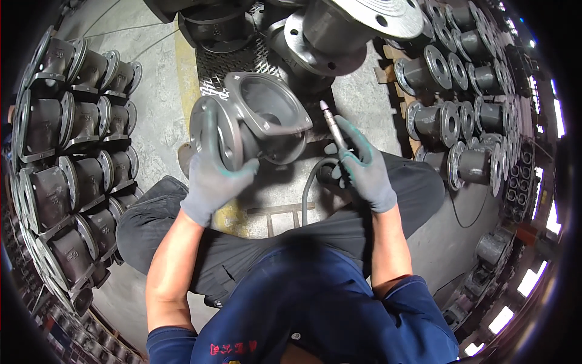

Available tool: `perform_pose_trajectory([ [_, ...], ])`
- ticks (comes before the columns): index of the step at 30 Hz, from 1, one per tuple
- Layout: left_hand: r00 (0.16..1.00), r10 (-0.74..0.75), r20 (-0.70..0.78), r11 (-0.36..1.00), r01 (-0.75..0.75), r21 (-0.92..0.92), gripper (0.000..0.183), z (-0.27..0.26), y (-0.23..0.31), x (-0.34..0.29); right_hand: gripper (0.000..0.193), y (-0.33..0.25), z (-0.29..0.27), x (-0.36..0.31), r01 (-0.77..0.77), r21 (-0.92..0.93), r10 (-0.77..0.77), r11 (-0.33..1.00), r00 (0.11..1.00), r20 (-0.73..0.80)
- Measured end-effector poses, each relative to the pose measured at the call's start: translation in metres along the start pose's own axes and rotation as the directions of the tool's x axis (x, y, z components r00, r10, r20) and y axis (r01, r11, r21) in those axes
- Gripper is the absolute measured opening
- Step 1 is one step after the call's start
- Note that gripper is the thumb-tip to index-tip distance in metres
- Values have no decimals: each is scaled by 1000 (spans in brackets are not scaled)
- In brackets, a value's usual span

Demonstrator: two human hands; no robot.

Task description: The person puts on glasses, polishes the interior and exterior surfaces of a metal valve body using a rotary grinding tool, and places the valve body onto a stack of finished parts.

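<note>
In front of me a grey cast-metal valve body (pixel 250 115) sits tilted, its wide squarish opening facing up and its round flanges out to the sides. My left hand (pixel 215 179), in a grey glove with green-coated fingers, grips the left flange, fingers laid up over its face and thumb toward the body. A slim die grinder (pixel 333 128) with a small pinkish grinding tip is held in my right hand (pixel 368 176), gloved the same way. The tip points up and away from me, apart from the casting. My right fingers partly hide the tool's body.
Stacked flanged castings (pixel 45 124) stand at left, more flanged castings (pixel 424 70) at right on wooden pallets. A large flanged casting (pixel 327 36) stands just beyond the valve body, near a perforated metal plate (pixel 233 64). A dark hose (pixel 307 194) curves between my crossed legs.
</note>
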State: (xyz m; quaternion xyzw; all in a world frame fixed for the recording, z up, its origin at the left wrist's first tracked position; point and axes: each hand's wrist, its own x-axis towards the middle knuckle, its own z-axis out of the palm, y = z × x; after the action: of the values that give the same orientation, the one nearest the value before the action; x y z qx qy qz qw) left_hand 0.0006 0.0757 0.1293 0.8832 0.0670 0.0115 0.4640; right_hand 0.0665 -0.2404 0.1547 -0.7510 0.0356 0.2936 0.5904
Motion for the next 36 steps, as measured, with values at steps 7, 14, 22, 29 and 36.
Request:
perform_pose_trajectory([
  [7, 916, -395, 61, 544, 287, -789, 93, -8, -5, 6, 64, 15, 19, -22, 95, -65, -86, 993, 988, 131],
  [14, 903, -424, 68, 465, 282, -839, 74, -9, 10, -9, 59, 24, 49, -6, 276, -448, -212, 850, 959, 188],
  [22, 931, -360, 58, 548, 261, -794, 79, -2, 15, -14, 54, 42, 69, 17, 199, -654, -171, 730, 979, 107],
  [29, 908, -415, 60, 498, 282, -820, 81, 1, 14, -18, 58, 28, 73, 18, 168, -612, -126, 773, 986, 112],
  [36, 920, -392, 23, 587, 270, -763, 69, -1, 17, -16, 60, 22, 61, 13, 161, -660, -112, 734, 987, 116],
])
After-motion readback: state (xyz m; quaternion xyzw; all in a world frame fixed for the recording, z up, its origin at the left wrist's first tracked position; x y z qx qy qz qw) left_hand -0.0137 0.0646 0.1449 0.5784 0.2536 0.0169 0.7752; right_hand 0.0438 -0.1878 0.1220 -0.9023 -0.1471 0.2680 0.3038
